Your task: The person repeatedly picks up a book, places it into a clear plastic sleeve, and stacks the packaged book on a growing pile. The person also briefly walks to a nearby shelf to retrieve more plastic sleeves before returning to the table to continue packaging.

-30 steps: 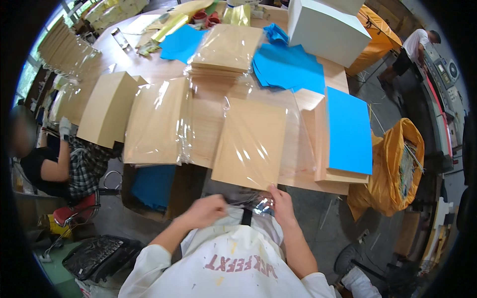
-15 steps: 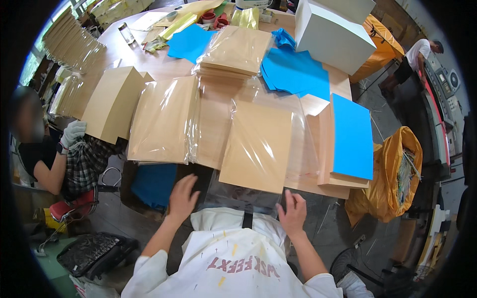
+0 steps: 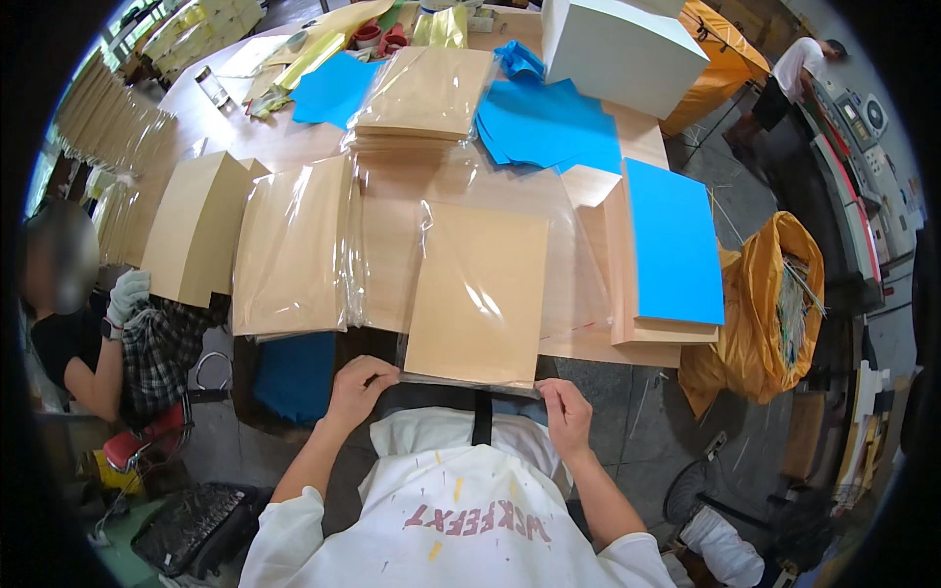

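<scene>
In front of me a stack of tan paper (image 3: 477, 294) lies at the table's near edge, inside a clear plastic bag (image 3: 578, 265) that spreads out beyond its right side. My left hand (image 3: 361, 388) pinches the near left corner of the bag's edge. At the near right corner, my right hand (image 3: 566, 416) grips the same edge between thumb and fingers. The plastic stretches along the near end of the paper between both hands. Left of it lies a wrapped tan paper stack (image 3: 291, 250), and to the right a pile topped with a blue sheet (image 3: 672, 243).
Farther back on the table (image 3: 387, 211) are another wrapped stack (image 3: 423, 93), loose blue sheets (image 3: 549, 122) and a white box (image 3: 622, 54). A co-worker's gloved hand (image 3: 127, 296) touches a tan block (image 3: 196, 227) at left. An orange sack (image 3: 755, 338) stands right of the table.
Both hands have closed on the near edge of the plastic bag, from open and apart from it. The whole view has shifted slightly.
</scene>
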